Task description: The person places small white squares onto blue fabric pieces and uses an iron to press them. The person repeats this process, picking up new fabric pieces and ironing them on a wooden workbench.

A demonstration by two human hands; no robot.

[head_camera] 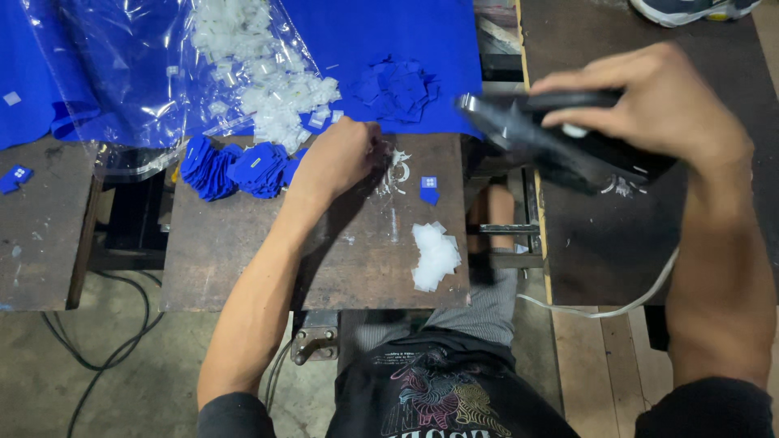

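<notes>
Black hot-glue gun (pixel 568 142), blurred, sits gripped in the right hand (pixel 657 101) above the dark worktop (pixel 600 251). Left hand (pixel 341 154) rests curled on the wooden worktop (pixel 243 259); whether it holds anything cannot be told. Blue fabric pieces (pixel 235 169) lie just beside it, white pieces (pixel 434 255) nearer the person.

Black tool (pixel 568 142) at two o'clock: motion-blurred, nozzle indistinct. Left hand (pixel 341 158) hides whatever its fingertips pinch. Shoe (pixel 690 10) at one o'clock cropped by top edge.

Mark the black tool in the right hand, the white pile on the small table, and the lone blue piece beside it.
black corded tool (pixel 568 146), head view, middle of its body.
white pile (pixel 434 255), head view, centre of the heap.
lone blue piece (pixel 428 190), head view, its centre.
</notes>
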